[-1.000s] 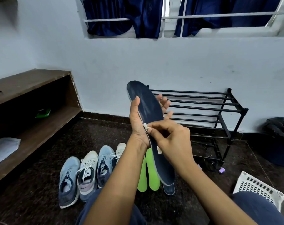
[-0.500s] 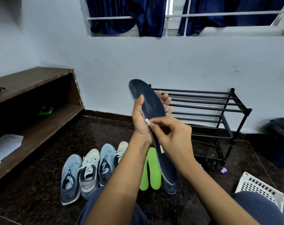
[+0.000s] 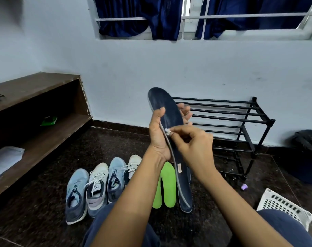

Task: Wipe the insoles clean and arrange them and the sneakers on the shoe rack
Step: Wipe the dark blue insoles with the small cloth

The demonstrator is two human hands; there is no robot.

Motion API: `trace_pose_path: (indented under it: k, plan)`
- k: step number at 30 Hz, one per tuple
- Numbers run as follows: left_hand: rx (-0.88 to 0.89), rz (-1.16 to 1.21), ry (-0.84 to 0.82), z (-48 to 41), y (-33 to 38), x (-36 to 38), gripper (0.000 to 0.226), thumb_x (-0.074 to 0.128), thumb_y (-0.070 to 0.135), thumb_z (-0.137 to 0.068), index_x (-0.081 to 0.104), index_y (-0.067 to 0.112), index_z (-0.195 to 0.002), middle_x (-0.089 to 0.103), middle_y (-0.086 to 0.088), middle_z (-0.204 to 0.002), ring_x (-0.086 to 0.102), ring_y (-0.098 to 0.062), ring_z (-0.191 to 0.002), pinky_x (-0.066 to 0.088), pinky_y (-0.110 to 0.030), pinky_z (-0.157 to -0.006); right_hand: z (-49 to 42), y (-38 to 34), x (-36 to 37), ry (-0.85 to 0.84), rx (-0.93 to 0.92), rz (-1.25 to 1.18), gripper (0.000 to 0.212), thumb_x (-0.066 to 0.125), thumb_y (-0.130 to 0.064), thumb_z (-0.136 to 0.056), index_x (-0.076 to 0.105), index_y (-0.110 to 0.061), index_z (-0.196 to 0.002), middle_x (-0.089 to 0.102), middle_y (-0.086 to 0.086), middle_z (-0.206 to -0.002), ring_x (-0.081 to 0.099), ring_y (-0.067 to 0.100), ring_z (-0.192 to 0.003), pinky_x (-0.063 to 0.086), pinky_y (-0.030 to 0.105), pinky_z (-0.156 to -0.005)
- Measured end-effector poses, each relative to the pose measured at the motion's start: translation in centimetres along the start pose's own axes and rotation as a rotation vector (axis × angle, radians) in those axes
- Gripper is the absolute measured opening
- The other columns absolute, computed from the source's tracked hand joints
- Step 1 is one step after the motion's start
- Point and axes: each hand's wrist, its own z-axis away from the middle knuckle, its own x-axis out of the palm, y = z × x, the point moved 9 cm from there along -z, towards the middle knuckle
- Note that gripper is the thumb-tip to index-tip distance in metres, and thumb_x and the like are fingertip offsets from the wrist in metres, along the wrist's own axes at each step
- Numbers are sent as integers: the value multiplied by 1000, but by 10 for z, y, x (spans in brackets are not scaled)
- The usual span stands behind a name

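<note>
- Leftmost, at about nine o'clock, a wooden shelf (image 3: 44,132) runs along the wall, well apart from the work.
- Down at seven o'clock, four sneakers (image 3: 96,186) stand side by side on the dark floor (image 3: 35,220), toes pointing away; they look light and soft-sided, best lifted by the heel collar.
- Just right of them, at six o'clock, two green insoles (image 3: 166,184) lie flat on the floor, touching one another.
- At centre, the left hand (image 3: 158,138) wraps the navy insole (image 3: 169,118) around its middle, thumb on the near face, fingers behind, holding it nearly upright with the toe end at twelve o'clock.
- This insole bows along its length, so I judge it thin, light and floppy; gripping at the waist, as now, keeps it from sagging.
- Right of it, the right hand (image 3: 191,147) is curled, thumb and forefinger pinching a small white wad (image 3: 167,131) against the insole's edge; whether it is cloth or tissue I cannot tell.
- At two o'clock, the black shoe rack (image 3: 240,120) stands against the wall, its bars bare.
- At four o'clock, a white basket (image 3: 283,207) sits on the floor.
</note>
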Motion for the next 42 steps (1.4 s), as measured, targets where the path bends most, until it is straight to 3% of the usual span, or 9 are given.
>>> trace_pose_path:
  k: [5,11,17,20,25,31,35,39,42]
  plan:
    - [-72,-26,-35,4,-18,10,68,82,46,-55,65,5,-106,66,-11,-107,64,-23,-100,53,-35,-91,-8,8,-20,157,35,67,12,71,-7,-78,75,-18,-84,72,0,-81,65,7,-71,42,3,-73]
    - [-46,-6,27,0,-3,-4,76,82,48,-54,65,5,-114,65,-12,-117,63,-24,-110,42,-37,-102,8,-5,3,-57,40,-49,12,72,-8,-78,76,-19,-83,72,-8,-75,64,1,-70,41,3,-68]
    - [-121,-12,-32,4,-23,14,73,82,37,-50,61,5,-112,64,-11,-114,66,-23,-99,55,-32,-87,-15,9,-26,177,21,114,11,70,-6,-79,75,-15,-84,72,2,-81,65,9,-71,39,3,-72]
    - [-88,30,-2,-1,-14,4,76,85,37,-47,63,3,-111,66,-12,-114,64,-24,-107,48,-36,-98,3,-2,-9,31,40,4,14,72,-7,-78,76,-18,-85,72,-6,-76,63,0,-70,39,0,-68]
    - [-54,79,15,-6,-5,-4,82,86,35,-43,61,5,-115,66,-10,-113,65,-23,-106,45,-35,-99,9,3,4,-111,138,-102,5,72,-15,-80,75,-19,-80,67,-10,-63,59,1,-58,39,5,-58]
    - [-122,33,-33,3,-26,16,76,86,48,-50,62,5,-109,67,-10,-106,67,-23,-94,56,-34,-84,-11,14,-24,143,61,120,2,68,-14,-83,70,-15,-83,68,-5,-74,61,9,-61,52,32,-68]
    - [-93,9,47,-4,-13,0,83,88,51,-42,65,5,-107,67,-13,-110,66,-25,-103,51,-38,-93,5,-1,-4,-7,47,22,7,70,-11,-81,72,-17,-83,68,-3,-67,58,3,-55,42,9,-57]
    - [-65,68,80,-7,-4,-12,71,81,42,-53,63,6,-111,65,-10,-113,64,-23,-106,48,-37,-96,7,9,10,-154,155,-107,4,72,-17,-80,74,-21,-80,67,0,-63,55,13,-51,42,13,-53]
    - [-106,57,9,-1,-14,1,71,84,43,-52,62,6,-108,66,-10,-109,66,-22,-101,54,-34,-90,-3,15,-1,-54,119,-62,5,72,-21,-81,72,-17,-81,68,-4,-67,57,11,-55,43,11,-56]
